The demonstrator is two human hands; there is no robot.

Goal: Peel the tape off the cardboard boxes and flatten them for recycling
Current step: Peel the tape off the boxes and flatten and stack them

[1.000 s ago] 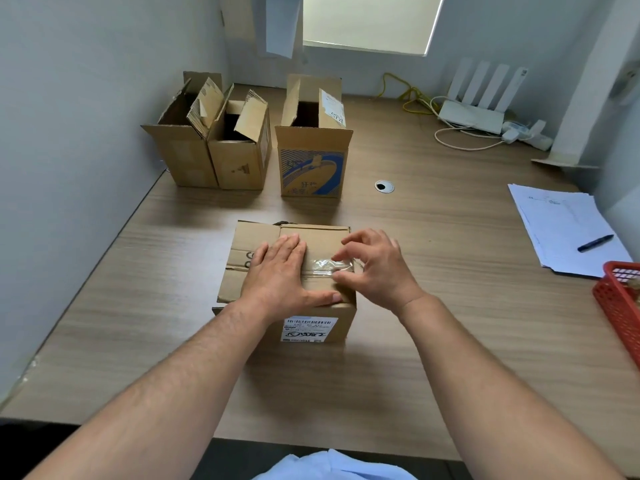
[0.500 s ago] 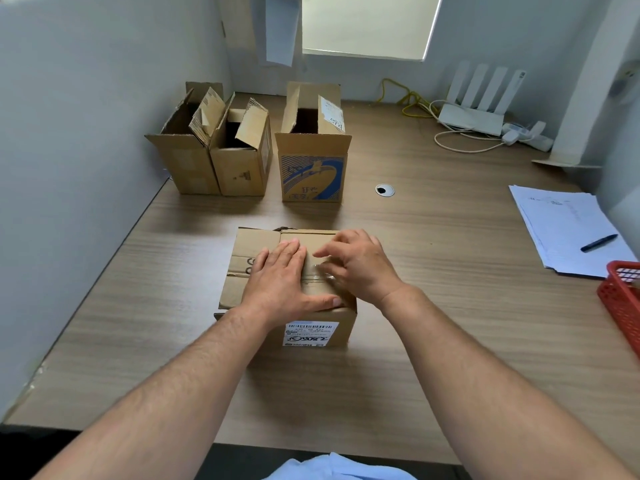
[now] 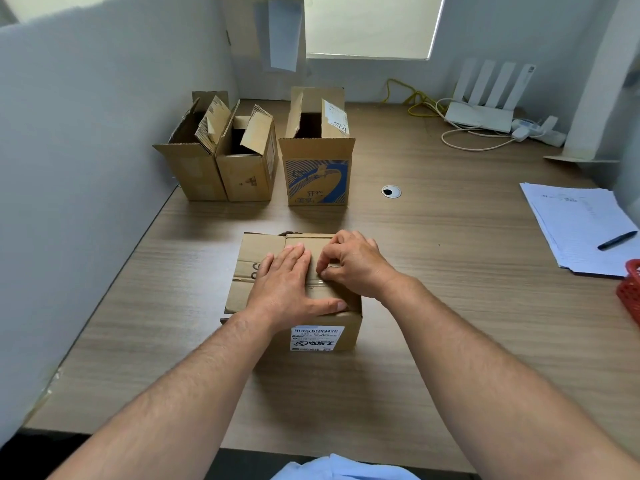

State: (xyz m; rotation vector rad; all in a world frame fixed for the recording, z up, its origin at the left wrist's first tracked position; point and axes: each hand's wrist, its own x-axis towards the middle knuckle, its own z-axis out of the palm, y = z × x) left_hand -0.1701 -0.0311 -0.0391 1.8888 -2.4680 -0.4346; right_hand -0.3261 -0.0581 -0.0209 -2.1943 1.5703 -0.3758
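Left hand [image 3: 287, 282] lies flat on top of the sealed cardboard box [image 3: 249, 251], fingers straight and together, thumb spread along the near top edge. Right hand [image 3: 353, 265] is curled, thumb and forefinger tips pinching the clear tape [image 3: 320, 288] that runs across the box top, immediately beside the left fingertips. Whether the tape end is lifted cannot be told. The sealed cardboard box stands at frame centre on the wooden table [image 3: 433, 271], with a shipping label [image 3: 317, 338] on its near face. At upper left of the frame, three open boxes stand in a row: a plain box [image 3: 194, 171] touching a second plain box [image 3: 247, 174], and a blue-printed box [image 3: 317, 178] slightly apart. At the right edge, papers [image 3: 575, 223] carry a pen [image 3: 618, 240], above a red basket [image 3: 630, 289].
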